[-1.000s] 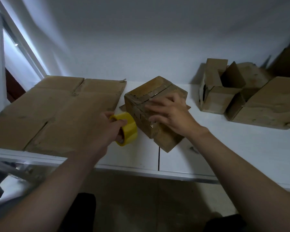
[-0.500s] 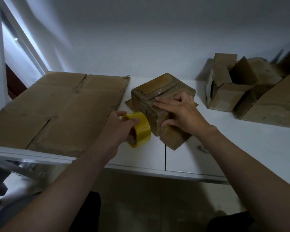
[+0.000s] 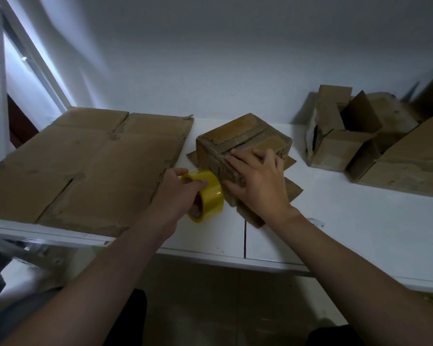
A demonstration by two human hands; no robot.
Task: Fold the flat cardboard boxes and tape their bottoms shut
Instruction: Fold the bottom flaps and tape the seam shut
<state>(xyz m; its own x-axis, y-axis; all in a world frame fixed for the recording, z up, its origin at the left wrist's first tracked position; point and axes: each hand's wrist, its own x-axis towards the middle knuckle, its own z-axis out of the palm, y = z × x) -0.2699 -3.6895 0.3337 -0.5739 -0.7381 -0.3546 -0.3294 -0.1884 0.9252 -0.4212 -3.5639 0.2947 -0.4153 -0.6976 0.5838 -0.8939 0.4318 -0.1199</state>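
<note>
A small box (image 3: pixel 243 139) of worn brown corrugated cardboard stands upside down near the middle of the smooth white worktop (image 3: pixel 360 221), one corner turned toward the person, its loose lower flaps (image 3: pixel 294 189) splayed flat on the surface around it. A seam between two closed flaps crosses its top face, whose edges are scuffed and frayed. The right hand (image 3: pixel 258 181) lies on the box's near top corner, fingers (image 3: pixel 238 158) straight and spread, pressing flat against the cardboard without clasping it. The left hand (image 3: pixel 178 193) grips a glossy yellow tape roll (image 3: pixel 208 196), its fingers (image 3: pixel 198 183) curled over the rim and into the core; the roll touches the box's near left face, low down by the worktop. To the left lies a large flat cardboard sheet (image 3: pixel 90 166), creased and slit along its folds. At the far right sits a pile of folded boxes (image 3: pixel 340 148), flaps open
</note>
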